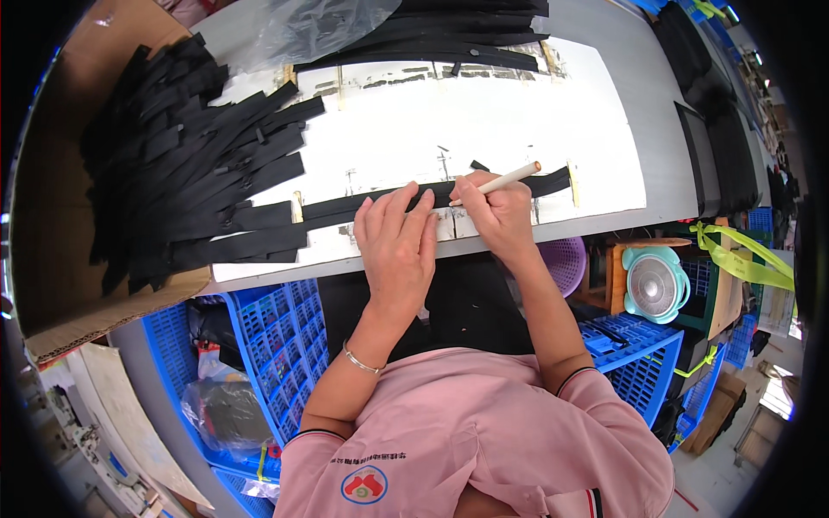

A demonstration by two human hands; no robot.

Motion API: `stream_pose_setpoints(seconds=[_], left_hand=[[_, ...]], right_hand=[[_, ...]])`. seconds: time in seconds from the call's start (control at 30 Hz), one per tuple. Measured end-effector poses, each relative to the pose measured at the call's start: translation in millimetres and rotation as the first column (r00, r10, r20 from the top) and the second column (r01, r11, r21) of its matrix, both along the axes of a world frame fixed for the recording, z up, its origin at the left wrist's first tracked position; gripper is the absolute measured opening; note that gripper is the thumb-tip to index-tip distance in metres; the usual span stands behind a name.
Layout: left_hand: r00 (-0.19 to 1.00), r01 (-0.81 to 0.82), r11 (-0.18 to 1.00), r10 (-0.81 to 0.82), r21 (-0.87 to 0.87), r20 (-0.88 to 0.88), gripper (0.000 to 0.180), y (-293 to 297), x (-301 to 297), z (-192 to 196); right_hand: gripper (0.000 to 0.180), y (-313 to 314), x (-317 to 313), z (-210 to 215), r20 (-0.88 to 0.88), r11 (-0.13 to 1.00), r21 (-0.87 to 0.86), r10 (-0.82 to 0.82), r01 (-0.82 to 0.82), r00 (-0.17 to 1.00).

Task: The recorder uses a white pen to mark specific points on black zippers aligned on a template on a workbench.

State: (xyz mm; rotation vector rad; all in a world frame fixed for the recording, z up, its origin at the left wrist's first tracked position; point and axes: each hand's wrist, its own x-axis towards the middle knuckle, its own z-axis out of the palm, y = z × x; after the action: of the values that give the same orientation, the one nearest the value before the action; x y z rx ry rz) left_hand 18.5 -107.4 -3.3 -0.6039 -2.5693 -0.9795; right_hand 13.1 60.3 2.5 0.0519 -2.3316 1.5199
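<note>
The black strip [440,192] in front of you lies along the near side of the white board [484,112], which rests on the grey bench [661,155]. It runs from left to right between two yellowish tape pieces [573,183], and looks nearly straight.

Your left hand [397,242] is not grasping anything: its fingers are extended and rest on the strip, as if to press it flat. Your right hand [496,211] pinches a white pen [515,176], with the tip pointing down at the strip, just beside your left fingers. I cannot tell whether the tip touches the cloth.

In my judgement, the step in hand is marking the strip against the dark lines on the board. This move calls for a calm left hand, so that the strip does not slide, and a light, exact pen.

At the left, a pile of similar strips [186,164] spreads from the cardboard box [52,164] onto the board. At the far side there are more strips, partly under a clear plastic bag [306,30].

About writing: your pink shirt [527,414] carries one printed dark line and a round badge [364,485]. The small marks on the board are not readable to me.
</note>
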Motion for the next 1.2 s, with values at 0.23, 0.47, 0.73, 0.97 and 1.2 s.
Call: stream_pose_setpoints(seconds=[0.23, 0.47, 0.73, 0.97, 1.2], left_hand=[[1.0, -0.006, 1.0, 0.006, -0.016, -0.006, 0.028, 2, 0, -1], [1.0, 0.011, 0.999, -0.012, -0.052, -0.009, 0.027, 0, 1, -1], [1.0, -0.006, 0.998, 0.007, -0.058, 0.02, 0.028, 6, 3, 6], [0.98, 0.199, 0.967, -0.198, 0.156, -0.019, 0.02, 81, -11, 20], [0.976, 0.215, 0.966, -0.215, 0.14, -0.015, 0.014, 103, -16, 2]], right_hand=[[0.025, 7, 8, 6, 0.038, 0.999, -0.033, 0.032, -0.03, 0.999], [0.029, 71, 17, 12, 0.031, 0.94, -0.28, -0.193, 0.194, 0.981], [0.031, 95, 22, -3, 0.158, 0.947, -0.176, -0.242, 0.268, 0.957], [0.029, 101, 24, 5, 0.184, 0.9, -0.336, -0.225, 0.276, 0.957], [0.031, 145, 50, 14, 0.122, 0.684, -0.6, -0.435, 0.416, 0.892]])
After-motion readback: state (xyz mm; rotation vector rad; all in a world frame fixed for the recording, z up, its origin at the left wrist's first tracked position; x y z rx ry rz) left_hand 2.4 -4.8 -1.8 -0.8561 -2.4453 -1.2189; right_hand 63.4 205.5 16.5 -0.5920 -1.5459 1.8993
